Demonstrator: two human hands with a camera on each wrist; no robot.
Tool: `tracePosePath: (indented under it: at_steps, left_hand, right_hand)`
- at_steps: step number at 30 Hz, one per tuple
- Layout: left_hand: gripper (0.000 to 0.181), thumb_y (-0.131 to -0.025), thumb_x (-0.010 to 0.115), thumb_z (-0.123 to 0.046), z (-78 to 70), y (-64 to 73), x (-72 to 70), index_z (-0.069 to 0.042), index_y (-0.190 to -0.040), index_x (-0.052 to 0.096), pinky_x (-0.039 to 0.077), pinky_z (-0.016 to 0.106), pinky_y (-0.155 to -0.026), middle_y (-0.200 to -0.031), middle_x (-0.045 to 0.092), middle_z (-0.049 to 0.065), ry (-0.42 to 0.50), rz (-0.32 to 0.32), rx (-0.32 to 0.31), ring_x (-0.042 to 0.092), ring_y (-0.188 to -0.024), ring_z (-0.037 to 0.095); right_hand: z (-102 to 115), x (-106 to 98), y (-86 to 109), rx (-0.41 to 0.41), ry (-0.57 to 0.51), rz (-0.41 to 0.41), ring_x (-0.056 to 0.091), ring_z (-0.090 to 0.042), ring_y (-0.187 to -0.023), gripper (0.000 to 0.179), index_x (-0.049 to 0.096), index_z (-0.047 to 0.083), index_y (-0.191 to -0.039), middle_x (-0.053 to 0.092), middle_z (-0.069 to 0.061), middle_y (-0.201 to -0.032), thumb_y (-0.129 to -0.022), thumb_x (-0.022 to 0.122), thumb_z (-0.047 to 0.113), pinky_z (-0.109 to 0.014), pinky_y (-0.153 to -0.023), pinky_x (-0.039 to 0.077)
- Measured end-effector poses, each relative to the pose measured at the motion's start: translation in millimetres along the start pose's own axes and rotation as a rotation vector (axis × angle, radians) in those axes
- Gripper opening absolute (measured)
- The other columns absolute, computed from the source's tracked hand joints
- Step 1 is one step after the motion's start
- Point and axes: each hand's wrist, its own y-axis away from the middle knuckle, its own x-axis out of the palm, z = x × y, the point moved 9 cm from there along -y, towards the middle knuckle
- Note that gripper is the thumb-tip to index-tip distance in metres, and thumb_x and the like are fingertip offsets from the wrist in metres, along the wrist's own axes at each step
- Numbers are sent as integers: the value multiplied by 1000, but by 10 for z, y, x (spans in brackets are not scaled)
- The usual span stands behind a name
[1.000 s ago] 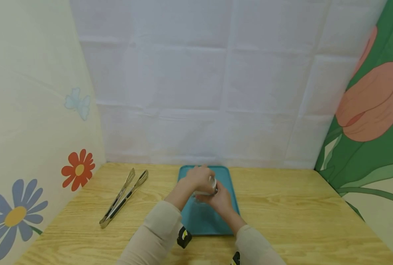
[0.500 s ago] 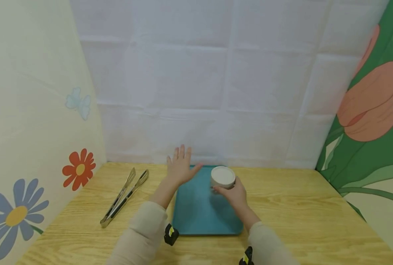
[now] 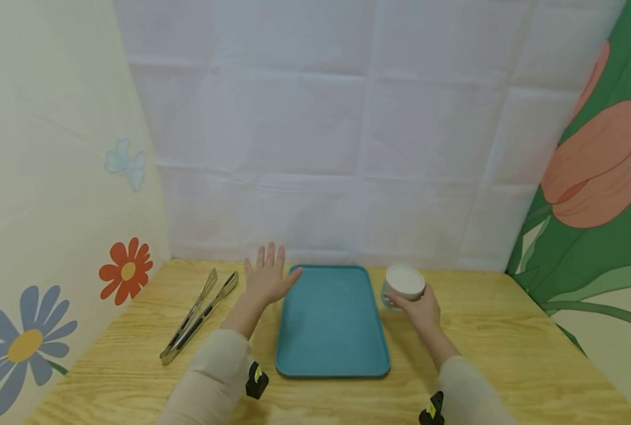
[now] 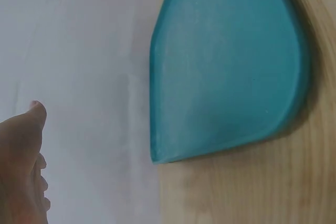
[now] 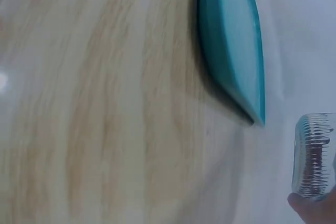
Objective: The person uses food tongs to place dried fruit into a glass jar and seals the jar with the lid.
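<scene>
My right hand (image 3: 422,310) grips a clear ribbed jar (image 5: 313,156) with a white lid (image 3: 404,281), just past the tray's right edge. The thumb curls round the near side; most other fingers are hidden. The jar is upright in the head view; whether its base touches the table cannot be told. The teal tray (image 3: 333,324) lies flat on the table with nothing on it. Fingers spread and straight, my left hand (image 3: 266,280) hovers by the tray's far left corner and holds nothing. In the left wrist view its thumb (image 4: 35,115) stands out sideways.
Metal tongs (image 3: 195,321) with black grips lie spread on the left of the wooden table (image 3: 480,342). A white cloth wall (image 3: 304,147) rises behind the table. Flower-printed sheets (image 3: 49,195) stand at both sides.
Both hands were together on the jar over the tray. My left hand has let go and moved left, fingers spread. My right hand has carried the jar rightward off the tray.
</scene>
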Motion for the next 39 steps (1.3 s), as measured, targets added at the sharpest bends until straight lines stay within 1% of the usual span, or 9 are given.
tracePosePath:
  at_steps: [4,7,12,17,21,24,28,32,39]
  left_hand:
    - [77,-85,26,-58,74,25,92,-6,-138,9,-9,56,-90,-141,-2,17,-13,8,-7,-8,-126,33]
    - [77,-85,25,-59,115,48,156,-6,-138,9,-9,56,-91,-141,-2,17,-23,17,-11,-8,-126,32]
    - [77,-85,23,-59,176,86,268,-6,-138,8,-10,57,-90,-141,-3,17,-35,41,-17,-8,-126,32]
    - [77,-85,23,-59,206,122,343,-5,-138,8,-9,57,-90,-141,-2,18,-38,59,-21,-8,-126,33]
    - [77,-85,22,-59,220,134,387,-5,-138,9,-6,57,-91,-141,-2,17,-55,62,-23,-7,-126,33]
    - [77,-85,22,-60,226,137,418,-4,-138,10,-5,57,-92,-141,-2,17,-55,61,-25,-4,-126,33]
    - [78,-85,22,-59,224,138,468,-4,-138,12,-7,56,-91,-141,-2,17,-42,66,-23,-3,-126,33]
    - [78,-85,23,-59,223,136,508,-4,-138,10,-8,56,-91,-141,-3,17,-48,78,-22,-5,-126,33]
    - [77,-85,26,-58,203,156,515,-4,-138,11,-8,56,-91,-141,-1,18,-32,81,-25,-5,-126,33]
  right_hand:
    - [-140,-86,11,25,-35,-5,38,-36,-108,81,31,-7,-124,41,-24,-118,-64,75,25,-49,-86,31]
    - [-235,-135,22,53,-32,-4,36,-36,-109,82,29,-6,-126,38,-24,-120,-66,74,26,-49,-87,30]
    - [-356,-194,44,94,-33,6,33,-38,-112,84,25,-7,-127,35,-26,-122,-67,73,26,-47,-90,27]
    - [-459,-231,57,125,-18,19,31,-39,-113,87,20,-8,-130,32,-28,-124,-69,72,26,-48,-90,26]
    - [-508,-253,58,131,-13,31,29,-40,-113,89,16,-8,-132,29,-29,-125,-70,71,27,-50,-90,26]
    - [-530,-262,58,126,-10,35,29,-40,-114,89,16,-9,-131,29,-29,-125,-71,71,26,-50,-90,25]
    - [-545,-269,75,111,-11,38,29,-40,-113,84,19,-10,-130,30,-30,-123,-72,70,23,-49,-91,24]
    - [-571,-266,90,118,-26,49,29,-40,-113,83,19,-10,-129,31,-30,-122,-72,69,23,-48,-92,22]
    - [-581,-222,96,132,-15,109,26,-41,-114,86,12,-9,-131,27,-31,-124,-74,67,24,-49,-92,21]
